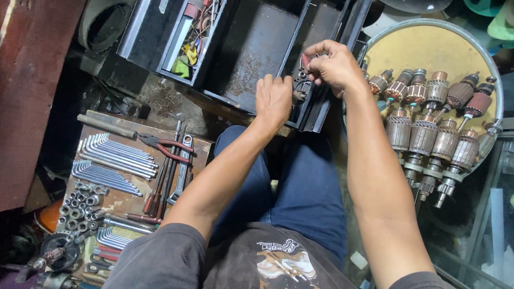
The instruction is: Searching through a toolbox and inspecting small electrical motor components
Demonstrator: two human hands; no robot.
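Upper centre of frame: both hands work inside the black metal toolbox [258,42], at its narrow right-hand tray. Right hand [335,65] is closed in a pinch on a small red-tipped part [304,60]. Left hand [273,98] lies knuckles up, fingers curled down onto the dark hardware [299,84] below; grip hidden. Looks like picking/sorting small parts; needs fine fingertip control. Both forearms extended forward over the knees.

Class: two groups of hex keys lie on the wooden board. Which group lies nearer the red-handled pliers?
The upper group of hex keys, whose long arms end just left of the red-handled pliers; the lower group lies farther down the wooden board.
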